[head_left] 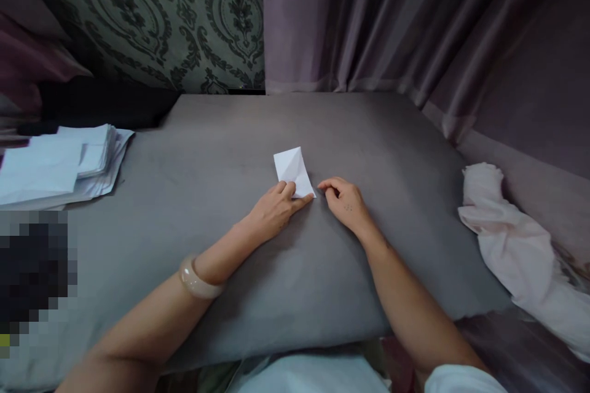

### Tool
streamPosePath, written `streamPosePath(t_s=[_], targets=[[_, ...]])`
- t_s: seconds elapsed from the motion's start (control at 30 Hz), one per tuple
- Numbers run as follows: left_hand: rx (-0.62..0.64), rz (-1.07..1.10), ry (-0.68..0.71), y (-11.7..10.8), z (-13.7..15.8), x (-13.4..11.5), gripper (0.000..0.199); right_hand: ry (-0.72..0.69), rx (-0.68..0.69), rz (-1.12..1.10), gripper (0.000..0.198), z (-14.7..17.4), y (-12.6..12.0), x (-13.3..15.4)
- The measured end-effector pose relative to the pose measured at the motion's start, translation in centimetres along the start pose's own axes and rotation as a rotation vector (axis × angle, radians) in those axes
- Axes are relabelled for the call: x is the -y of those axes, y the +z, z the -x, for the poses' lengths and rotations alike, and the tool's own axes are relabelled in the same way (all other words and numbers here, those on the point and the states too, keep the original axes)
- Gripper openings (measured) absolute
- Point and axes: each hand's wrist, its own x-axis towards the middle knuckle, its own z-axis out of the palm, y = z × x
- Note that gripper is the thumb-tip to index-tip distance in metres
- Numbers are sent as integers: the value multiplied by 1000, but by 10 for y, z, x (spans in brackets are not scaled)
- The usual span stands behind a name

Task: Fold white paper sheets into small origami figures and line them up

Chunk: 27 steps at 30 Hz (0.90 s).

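A small white folded paper [289, 163] lies on the grey cloth surface, with crease lines running across it. My left hand [275, 209] presses on its lower edge, the index finger stretched toward the lower right corner and the other fingers bent on the sheet. A pale bangle [196, 282] circles the left wrist. Just right of that corner is my right hand [343, 199], its fingers curled and thumb close to the index finger. Nothing shows between those fingertips, and a narrow gap parts them from the paper.
A stack of white paper sheets [55, 163] lies at the left, beside a dark cloth [110, 104]. A crumpled pale cloth [516, 245] rests along the right edge. Purple curtains [313, 24] and patterned wallpaper [184, 12] border the far side of the grey surface [221, 141].
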Motion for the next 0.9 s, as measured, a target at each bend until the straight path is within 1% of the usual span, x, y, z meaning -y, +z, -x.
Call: streamPosePath(t_s=[0.13,0.27,0.3,0.37,0.43,0.5,0.57,0.67,0.8,0.9], targets=[[-15,12,-26,1,1,-1,52,8,-45,-5,30,-1,5,-2],[-91,203,18,0,14,10,43,-8,-63,3,30,0,5,-2],[-117,245,27,1,17,13,41,-39,-65,14,30,1,5,-1],[-147,286,25,1,20,15,38,-145,-37,25,32,5,7,5],[-150,276,-6,1,22,14,38,-270,46,16,35,9,11,14],[-135,239,-44,-1,23,12,40,-347,141,32,39,14,17,24],[-118,199,-63,-4,25,11,43,-349,191,96,40,18,21,31],[-100,174,-78,-7,30,11,44,-317,220,174,39,23,22,36],[-96,213,-121,-7,35,12,37,-325,224,302,38,26,20,42],[-101,255,-138,-7,34,12,34,-342,210,430,33,28,22,49]])
